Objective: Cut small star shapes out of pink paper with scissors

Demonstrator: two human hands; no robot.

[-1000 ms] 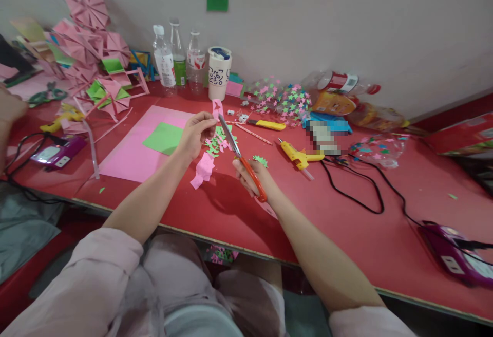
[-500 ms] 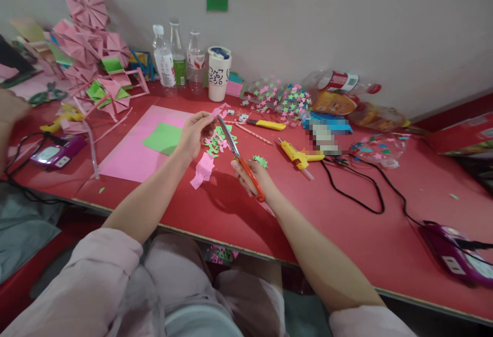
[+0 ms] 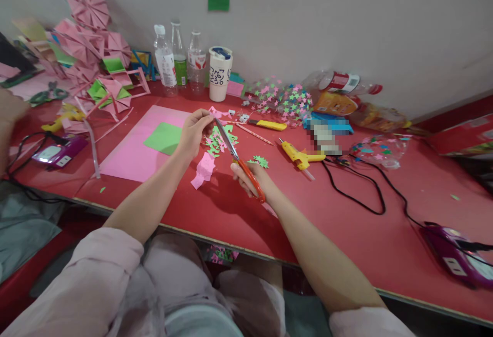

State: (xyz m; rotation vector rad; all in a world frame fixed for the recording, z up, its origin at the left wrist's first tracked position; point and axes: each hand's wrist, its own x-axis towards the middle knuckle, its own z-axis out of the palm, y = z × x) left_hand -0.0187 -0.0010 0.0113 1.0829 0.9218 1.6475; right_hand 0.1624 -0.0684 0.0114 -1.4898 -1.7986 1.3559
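My right hand is closed around the orange handles of a pair of scissors, whose blades point up and left. Between the fingertips of my left hand is a small piece of pink paper, close to the blade tips. Below the blades lies a pile of green and pink paper cutouts. A crumpled pink paper strip rests just in front of it. Several green paper stars lie beside my right hand. Under my left wrist are a green sheet and a larger pink sheet.
A yellow box cutter and a yellow glue gun with a black cord lie to the right. Bottles and a white cup stand by the wall. Pink paper crafts fill the left, near another person's hand.
The pink paper has tilted and shifted slightly left at my left fingertips. The scissors' blade tips have moved a little left, towards those fingers. My hands are otherwise nearly still.
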